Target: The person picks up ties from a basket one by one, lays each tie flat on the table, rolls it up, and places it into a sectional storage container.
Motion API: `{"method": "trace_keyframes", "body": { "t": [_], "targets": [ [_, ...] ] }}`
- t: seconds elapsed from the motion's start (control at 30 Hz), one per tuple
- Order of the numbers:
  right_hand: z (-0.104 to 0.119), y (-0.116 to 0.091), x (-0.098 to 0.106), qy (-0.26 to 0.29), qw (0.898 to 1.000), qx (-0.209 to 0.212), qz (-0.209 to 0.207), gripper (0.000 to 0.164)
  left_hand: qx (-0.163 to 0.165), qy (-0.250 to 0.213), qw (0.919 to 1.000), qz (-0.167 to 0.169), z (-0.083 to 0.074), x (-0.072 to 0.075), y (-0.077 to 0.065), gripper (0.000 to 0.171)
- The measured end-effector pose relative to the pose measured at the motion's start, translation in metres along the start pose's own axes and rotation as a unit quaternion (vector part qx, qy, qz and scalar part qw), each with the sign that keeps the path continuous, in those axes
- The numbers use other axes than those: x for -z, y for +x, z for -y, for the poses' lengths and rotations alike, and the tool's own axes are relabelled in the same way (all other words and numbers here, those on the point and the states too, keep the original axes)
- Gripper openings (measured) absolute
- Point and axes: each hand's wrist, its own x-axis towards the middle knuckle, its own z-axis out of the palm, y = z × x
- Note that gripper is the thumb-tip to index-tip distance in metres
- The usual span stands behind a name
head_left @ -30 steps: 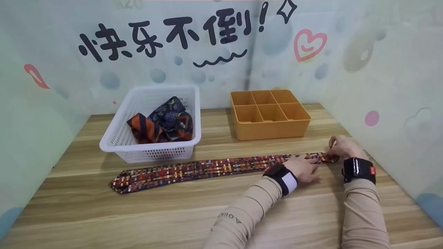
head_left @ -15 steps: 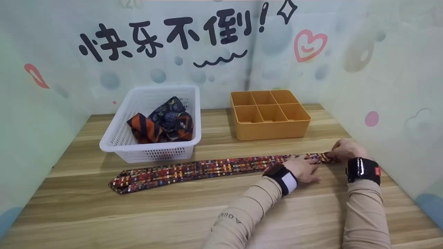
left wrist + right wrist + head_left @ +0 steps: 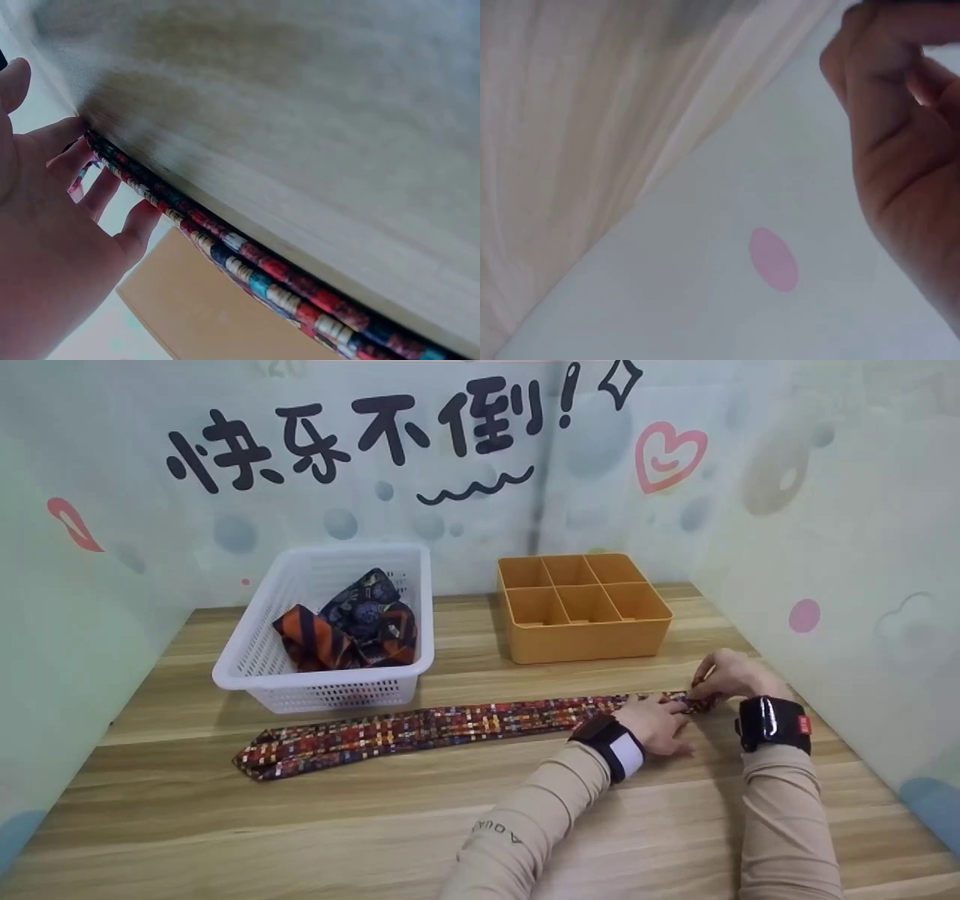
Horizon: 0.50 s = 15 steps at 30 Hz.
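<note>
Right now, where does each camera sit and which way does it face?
Head: worn on the head, facing forward and down at the patterned tie, white basket and orange divided box; left hand, right hand and both forearms show.
Left wrist: on that wrist, looking low along the tie and tabletop; left palm and fingers show.
Right wrist: on that wrist, looking past the right hand at tabletop and side wall.
Shared: head and left wrist, the tie; head and right wrist, the wall's pink spot.
</note>
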Motion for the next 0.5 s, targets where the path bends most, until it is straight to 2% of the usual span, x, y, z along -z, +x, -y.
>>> {"method": "trace_keyframes", "body": {
  "t": [0.13,0.23,0.37,0.43,0.5],
  "targets": [
    [0.002,-0.002,0.001,0.05,0.997,0.015,0.054,0.034,-0.004,-0.001,1.0,0.001,0.001,0.0,0.001,0.059],
    [0.002,-0.005,0.002,0.038,0.998,0.018,0.046,0.034,-0.017,-0.006,0.9998,-0.009,0.003,0.0,0.002,0.056],
    [0.001,-0.006,0.001,0.03,0.999,0.006,0.041,0.035,-0.037,-0.031,0.9975,-0.051,0.007,0.0,0.007,0.04],
    [0.002,-0.005,-0.001,0.02,0.999,0.005,0.037,0.037,-0.03,-0.059,0.9947,-0.079,0.008,0.0,0.009,0.033],
    [0.003,-0.004,-0.003,-0.002,1.0,0.007,0.023,0.04,-0.01,-0.087,0.9909,-0.102,0.008,0.0,0.011,0.034]
  ]
}}
